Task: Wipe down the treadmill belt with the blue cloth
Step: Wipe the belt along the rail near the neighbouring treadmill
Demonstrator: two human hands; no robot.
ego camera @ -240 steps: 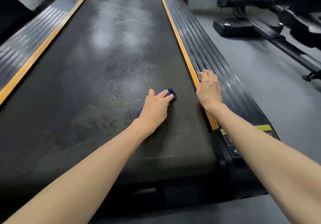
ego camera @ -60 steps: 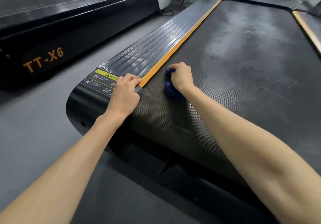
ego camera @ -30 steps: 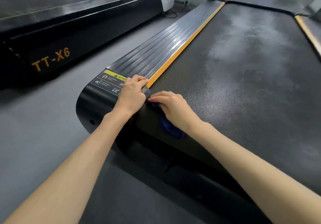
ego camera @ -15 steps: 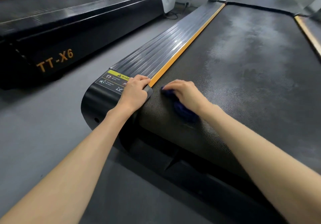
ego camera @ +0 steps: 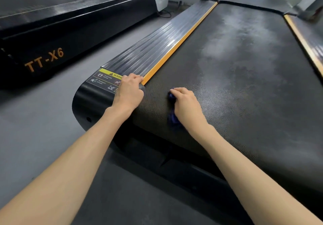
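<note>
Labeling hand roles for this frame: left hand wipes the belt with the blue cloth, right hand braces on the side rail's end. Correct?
Hands are swapped. In the head view the right hand presses the blue cloth on the treadmill belt, near its rear edge. The left hand braces on the end of the side rail, by the warning label.

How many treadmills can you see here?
2. The treadmill being wiped fills the right side; a second one marked TT-X6 stands to its left across the floor. More may lie outside the picture.

Soft overhead light, rail glare, wide-angle distortion
</note>
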